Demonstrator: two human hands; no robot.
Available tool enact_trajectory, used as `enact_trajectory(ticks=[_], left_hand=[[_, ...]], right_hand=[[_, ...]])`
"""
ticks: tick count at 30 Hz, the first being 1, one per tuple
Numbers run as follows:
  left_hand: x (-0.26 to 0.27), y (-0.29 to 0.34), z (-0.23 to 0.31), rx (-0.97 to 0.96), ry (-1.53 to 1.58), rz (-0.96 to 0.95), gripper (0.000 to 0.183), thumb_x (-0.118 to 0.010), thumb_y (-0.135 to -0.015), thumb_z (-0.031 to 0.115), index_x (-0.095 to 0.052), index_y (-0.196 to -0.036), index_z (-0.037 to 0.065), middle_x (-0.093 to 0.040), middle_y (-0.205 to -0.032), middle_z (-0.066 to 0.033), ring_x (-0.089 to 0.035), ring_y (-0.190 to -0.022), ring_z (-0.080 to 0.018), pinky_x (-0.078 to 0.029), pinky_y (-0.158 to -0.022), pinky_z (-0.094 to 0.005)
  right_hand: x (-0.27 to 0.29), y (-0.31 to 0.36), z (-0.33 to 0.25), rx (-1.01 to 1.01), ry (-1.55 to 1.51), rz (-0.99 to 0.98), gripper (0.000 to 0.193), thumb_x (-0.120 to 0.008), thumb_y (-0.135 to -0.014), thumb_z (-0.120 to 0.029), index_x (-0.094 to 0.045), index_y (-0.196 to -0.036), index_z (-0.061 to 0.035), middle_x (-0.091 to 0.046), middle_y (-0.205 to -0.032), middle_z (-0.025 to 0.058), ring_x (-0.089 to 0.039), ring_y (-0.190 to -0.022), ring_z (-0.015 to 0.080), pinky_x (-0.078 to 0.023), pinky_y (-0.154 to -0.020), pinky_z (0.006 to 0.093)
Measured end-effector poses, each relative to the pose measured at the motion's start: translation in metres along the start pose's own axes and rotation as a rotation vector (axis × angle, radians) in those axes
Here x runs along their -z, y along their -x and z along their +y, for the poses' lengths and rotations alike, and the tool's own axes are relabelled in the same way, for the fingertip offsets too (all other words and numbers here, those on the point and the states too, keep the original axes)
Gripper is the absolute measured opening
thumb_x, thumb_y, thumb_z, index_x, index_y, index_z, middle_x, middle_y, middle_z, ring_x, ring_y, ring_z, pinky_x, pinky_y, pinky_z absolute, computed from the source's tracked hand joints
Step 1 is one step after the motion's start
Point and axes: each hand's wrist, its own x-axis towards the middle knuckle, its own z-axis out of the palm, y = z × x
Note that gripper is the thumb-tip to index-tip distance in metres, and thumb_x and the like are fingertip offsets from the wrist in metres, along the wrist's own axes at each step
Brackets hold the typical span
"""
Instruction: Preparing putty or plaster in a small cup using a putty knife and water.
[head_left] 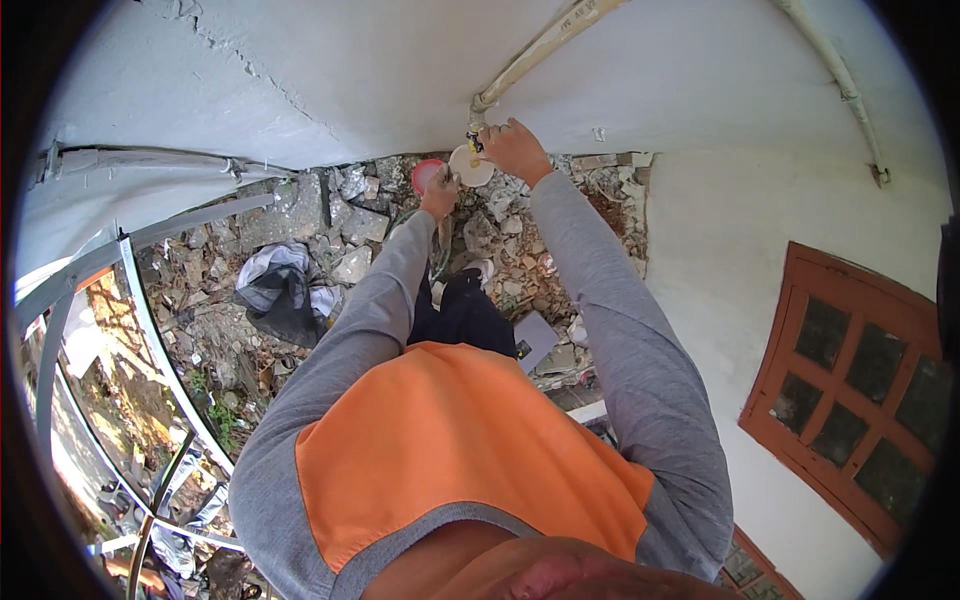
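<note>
Against the wall, a cream plastic pipe (540,52) runs down to a small tap (475,140) with yellow and black parts. My right hand (516,150) has its fingers closed at the tap's upper part. Lower and to the left, my left hand (440,195) is closed, its fingertips by the edge of a round whitish container (474,168) under the tap. What those fingers hold is too small to make out. A round pink-red container (427,177) sits just left of the whitish one, partly behind my left hand. A greenish hose (445,245) hangs below that hand.
Broken rubble (510,235) covers the ground along the wall. A black and white cloth or bag bundle (280,290) lies to the left. Metal frame bars (165,335) curve along the left side. A brown paned window frame (850,390) is on the right wall; another pipe (835,75) hangs upper right.
</note>
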Motion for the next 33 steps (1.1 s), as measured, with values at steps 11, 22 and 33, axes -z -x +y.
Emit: enact_trajectory(ticks=[11, 22, 33], left_hand=[[-0.002, -0.002, 0.021, -0.009, 0.012, -0.008, 0.013, -0.054, -0.092, 0.008, -0.054, -0.103, 0.001, -0.057, -0.087, -0.0041, -0.054, -0.080, -0.0123, -0.045, -0.073, -0.0258], [0.002, -0.011, 0.008, -0.050, 0.015, -0.123, 0.016, -0.053, -0.092, 0.010, -0.054, -0.106, 0.002, -0.060, -0.086, -0.0031, -0.056, -0.076, -0.0103, -0.046, -0.068, -0.0258], [-0.001, -0.002, 0.028, 0.055, -0.045, -0.164, 0.022, -0.050, -0.092, 0.005, -0.054, -0.113, 0.000, -0.061, -0.093, -0.0059, -0.059, -0.079, -0.0134, -0.050, -0.074, -0.0284]], right_hand=[[0.020, 0.009, -0.027, -0.450, -0.529, 0.001, 0.030, -0.059, -0.085, -0.028, -0.058, -0.107, -0.0078, -0.066, -0.090, 0.0130, -0.065, -0.084, 0.0294, -0.045, -0.078, 0.0455], [0.019, -0.002, -0.040, -0.590, -0.462, 0.002, 0.028, -0.058, -0.085, -0.026, -0.061, -0.108, -0.0119, -0.065, -0.091, 0.0118, -0.065, -0.084, 0.0285, -0.045, -0.080, 0.0464], [0.008, 0.007, -0.038, -0.519, -0.665, 0.163, 0.026, -0.054, -0.089, -0.015, -0.061, -0.114, -0.0083, -0.059, -0.097, 0.0177, -0.059, -0.092, 0.0369, -0.048, -0.080, 0.0437]])
